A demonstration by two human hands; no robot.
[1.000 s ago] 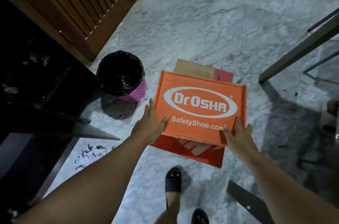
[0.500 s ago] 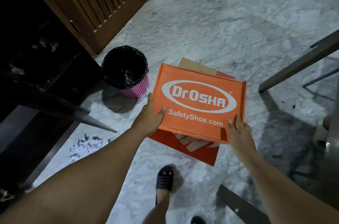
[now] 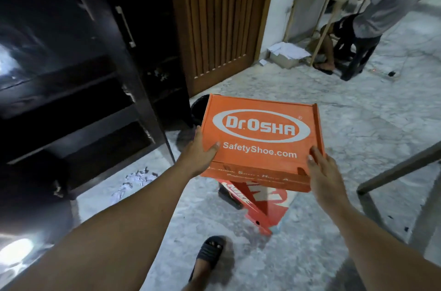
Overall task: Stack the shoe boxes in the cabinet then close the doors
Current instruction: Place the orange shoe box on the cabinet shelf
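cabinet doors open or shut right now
Open. The cabinet shows its dark shelves, and one door stands swung outward with its handle edge facing the room. The orange shoe box is not yet inside.

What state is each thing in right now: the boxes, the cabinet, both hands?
orange shoe box: lid shut, lifted off the floor, held level between both hands.
red shoe box: on the floor below the orange one, tilted.
cabinet: door open, dark shelves showing.
left hand: grips the orange box's left edge.
right hand: holds its right near corner.
bin: upright, mostly hidden behind the box.
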